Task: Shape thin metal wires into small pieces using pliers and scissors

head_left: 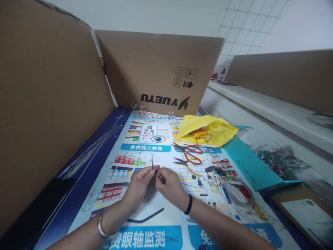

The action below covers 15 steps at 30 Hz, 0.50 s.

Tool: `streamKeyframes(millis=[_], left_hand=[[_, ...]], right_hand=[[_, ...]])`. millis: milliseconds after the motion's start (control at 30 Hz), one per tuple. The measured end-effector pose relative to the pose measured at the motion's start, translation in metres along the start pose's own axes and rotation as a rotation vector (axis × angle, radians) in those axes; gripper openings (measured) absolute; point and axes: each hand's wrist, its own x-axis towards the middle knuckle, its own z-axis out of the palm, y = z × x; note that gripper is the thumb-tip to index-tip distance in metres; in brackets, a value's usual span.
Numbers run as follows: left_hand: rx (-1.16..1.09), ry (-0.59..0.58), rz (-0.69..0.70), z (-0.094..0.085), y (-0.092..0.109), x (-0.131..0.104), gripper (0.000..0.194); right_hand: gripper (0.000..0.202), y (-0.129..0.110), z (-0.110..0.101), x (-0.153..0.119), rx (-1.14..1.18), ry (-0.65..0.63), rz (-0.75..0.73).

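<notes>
At the middle of the printed sheet, my left hand [142, 180] pinches a thin wire [152, 161] that sticks up above the fingertips. My right hand [169, 182] is closed right beside it, with thumb and fingers pressed together at the same wire. The lower part of the wire is hidden by the fingers. Beyond my right hand lie red-handled scissors [194, 152] and pliers with yellow handles [186, 164], both apart from my hands.
A yellow bag [221, 133] with orange yarn [200, 134] lies at the back right. Straight wires [91, 151] lie on the left, a wire coil [238, 191] on the right. Tangled wire pieces [282, 161] sit beside a teal folder [249, 163]. Cardboard [158, 69] walls the table.
</notes>
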Motion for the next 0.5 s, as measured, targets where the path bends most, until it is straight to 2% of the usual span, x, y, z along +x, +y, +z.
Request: streamKeyframes(millis=[500], left_hand=[[-0.064, -0.007, -0.011, 0.0001, -0.0014, 0.0024, 0.028]], right_hand=[[0.014, -0.0024, -0.0037, 0.0036, 0.078, -0.033, 0.021]])
